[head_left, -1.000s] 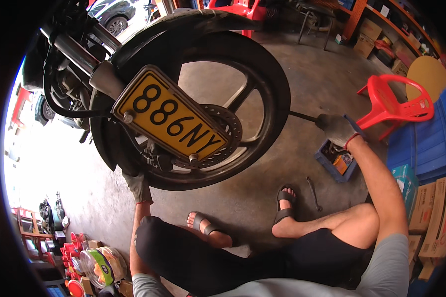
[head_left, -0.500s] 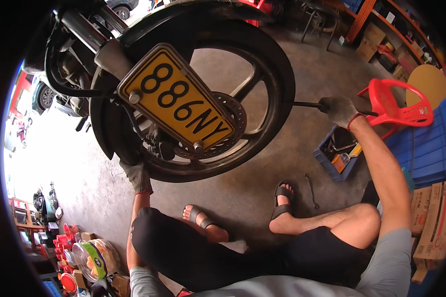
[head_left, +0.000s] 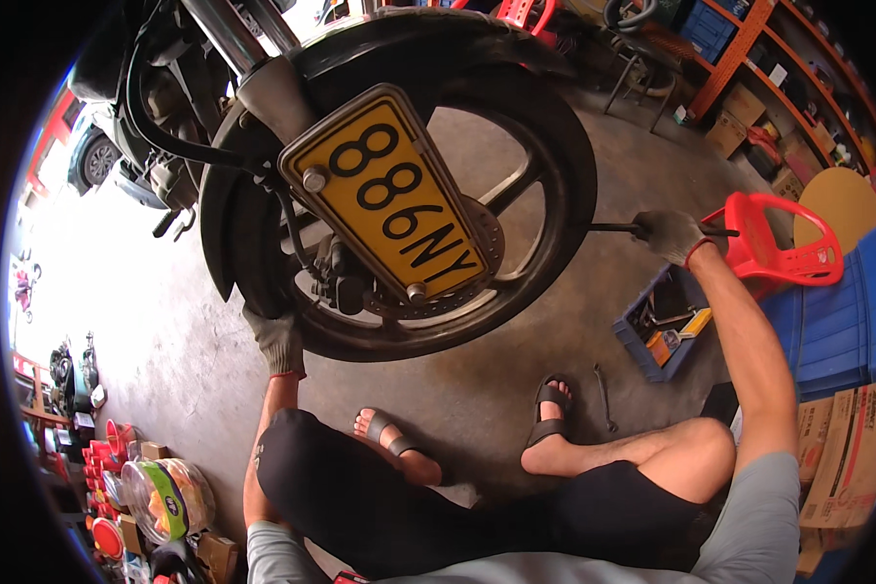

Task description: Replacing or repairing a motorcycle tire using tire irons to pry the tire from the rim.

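The front wheel of a motorcycle, with its black tyre (head_left: 565, 161) and dark spoked rim, fills the upper middle. A yellow number plate (head_left: 384, 200) in a metal frame hangs in front of it, hiding part of the brake disc (head_left: 487, 234). My left hand (head_left: 278, 343), in a grey knit glove, is closed on the tyre's lower left edge; its fingertips are partly hidden. My right hand (head_left: 670, 237), gloved too, grips a thin dark metal bar (head_left: 608, 227). The bar's far end meets the tyre's right edge, while its other end sticks out past my hand.
Below my right hand stands a blue tool crate (head_left: 642, 355) with assorted tools. A wrench (head_left: 605, 399) lies on the floor by my right foot. A red plastic chair (head_left: 774, 248), cardboard boxes (head_left: 847, 457) and orange shelving (head_left: 740, 58) are right. Clear plastic tubs (head_left: 170, 496) stand lower left.
The wheel and plate appear a little further right in the picture, as the whole view has shifted. Both hands keep their holds, and the bar still meets the tyre's right edge.
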{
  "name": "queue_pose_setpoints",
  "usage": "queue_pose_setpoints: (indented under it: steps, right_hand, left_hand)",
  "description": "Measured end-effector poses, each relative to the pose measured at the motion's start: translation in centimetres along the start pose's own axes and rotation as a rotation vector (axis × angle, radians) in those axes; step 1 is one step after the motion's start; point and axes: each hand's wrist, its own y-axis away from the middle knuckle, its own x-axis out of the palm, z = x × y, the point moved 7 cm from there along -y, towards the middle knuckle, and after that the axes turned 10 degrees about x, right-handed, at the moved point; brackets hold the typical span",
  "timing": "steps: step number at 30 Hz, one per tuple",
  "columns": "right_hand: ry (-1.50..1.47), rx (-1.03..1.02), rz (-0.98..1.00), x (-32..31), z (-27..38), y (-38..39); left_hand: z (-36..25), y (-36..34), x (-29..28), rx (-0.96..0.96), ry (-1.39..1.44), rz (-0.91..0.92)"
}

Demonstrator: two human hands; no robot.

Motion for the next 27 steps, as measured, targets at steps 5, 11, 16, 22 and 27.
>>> queue_pose_setpoints:
  steps: [5,11,16,22,27]
  right_hand:
    - [-0.012,-0.040,0.013,0.2,1.6,-0.4]
    - [-0.189,-0.446,-0.140,8.2,4.0,4.6]
    - [-2.004,0.828,0.596,11.1,16.4,9.8]
    - [-2.650,0.946,0.394,13.5,25.7,5.6]
    - [-2.644,0.966,0.324,15.9,27.9,4.9]
  left_hand:
    - [0.1,-0.2,-0.6,0.025,0.028,-0.009]
    - [-0.6,-0.2,0.7,0.001,-0.009,0.007]
    - [-0.7,-0.2,-0.9,0.000,0.023,-0.024]
    - [-3.2,0.6,0.1,-0.047,0.089,0.048]
    - [-0.9,0.4,-0.3,-0.046,0.024,0.026]
